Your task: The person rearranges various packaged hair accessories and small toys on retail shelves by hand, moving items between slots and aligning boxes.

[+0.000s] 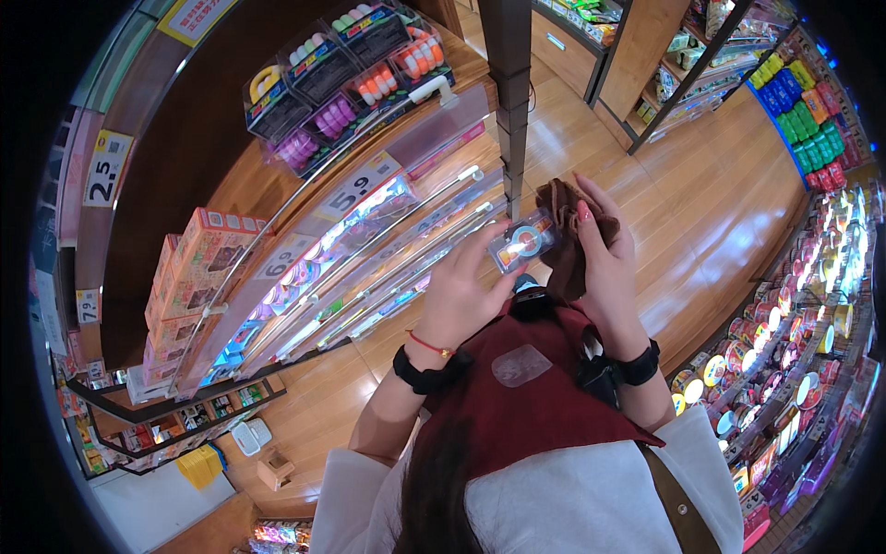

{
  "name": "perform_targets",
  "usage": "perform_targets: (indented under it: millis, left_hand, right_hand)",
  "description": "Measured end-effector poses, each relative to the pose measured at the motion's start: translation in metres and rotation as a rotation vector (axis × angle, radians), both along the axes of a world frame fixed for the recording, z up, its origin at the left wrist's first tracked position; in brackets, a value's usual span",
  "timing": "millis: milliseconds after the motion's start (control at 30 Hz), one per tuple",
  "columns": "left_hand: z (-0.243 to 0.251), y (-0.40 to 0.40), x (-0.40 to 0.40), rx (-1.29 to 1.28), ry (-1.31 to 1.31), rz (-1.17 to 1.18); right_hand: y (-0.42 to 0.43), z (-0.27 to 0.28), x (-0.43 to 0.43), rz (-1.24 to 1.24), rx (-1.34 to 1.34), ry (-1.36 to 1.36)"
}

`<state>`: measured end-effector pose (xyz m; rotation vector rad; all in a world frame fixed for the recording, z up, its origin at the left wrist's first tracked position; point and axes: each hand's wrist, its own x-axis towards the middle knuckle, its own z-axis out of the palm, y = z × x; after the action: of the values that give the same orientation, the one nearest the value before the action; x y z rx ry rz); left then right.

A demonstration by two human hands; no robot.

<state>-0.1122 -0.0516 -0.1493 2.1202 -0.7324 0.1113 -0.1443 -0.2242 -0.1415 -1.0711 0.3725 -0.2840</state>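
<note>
My left hand point(467, 287) holds a small clear plastic box point(522, 242) with a round blue-and-orange print, its fingers along the left end. A crumpled brown cloth point(571, 242) is gripped in my right hand point(609, 256), the thumb pressed over its folds. The cloth lies against the right end of the box. Both hands are in front of a dark red apron point(512, 401), beside the shelf unit on the left. Packs of coloured ring-shaped sweets or toys point(346, 83) stand on the upper shelf; what they are exactly I cannot tell.
Stacked orange-pink cartons point(201, 270) stand on the left shelf behind a metal rail. A dark upright post point(509, 104) rises just beyond my hands. Racks of packaged goods point(747, 360) curve along the right. Wooden floor point(692, 201) shows between the shelves; a small box point(275, 469) sits at lower left.
</note>
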Motion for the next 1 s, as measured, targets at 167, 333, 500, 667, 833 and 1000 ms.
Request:
perform_targets:
  millis: [167,333,500,667,833,1000]
  left_hand:
    - [0.015,0.002,-0.016,-0.233,0.188,0.049]
    - [0.013,0.007,-0.017,-0.273,0.15,0.078]
    - [0.031,0.018,-0.018,-0.355,0.229,0.061]
    - [0.038,0.026,-0.005,-0.519,0.514,0.02]
    - [0.01,0.007,-0.011,-0.481,0.342,0.081]
    - [-0.01,0.0,-0.024,-0.308,0.171,0.066]
  right_hand:
    - [0.001,-0.004,0.002,0.026,-0.23,-0.058]
    - [0.003,0.003,-0.001,0.11,-0.262,-0.04]
    - [0.001,-0.01,-0.001,0.183,-0.256,-0.01]
    - [0.004,-0.005,-0.002,0.265,-0.209,0.06]
    - [0.03,-0.006,-0.007,0.284,0.196,0.078]
    - [0.035,0.019,-0.003,0.195,0.216,-0.072]
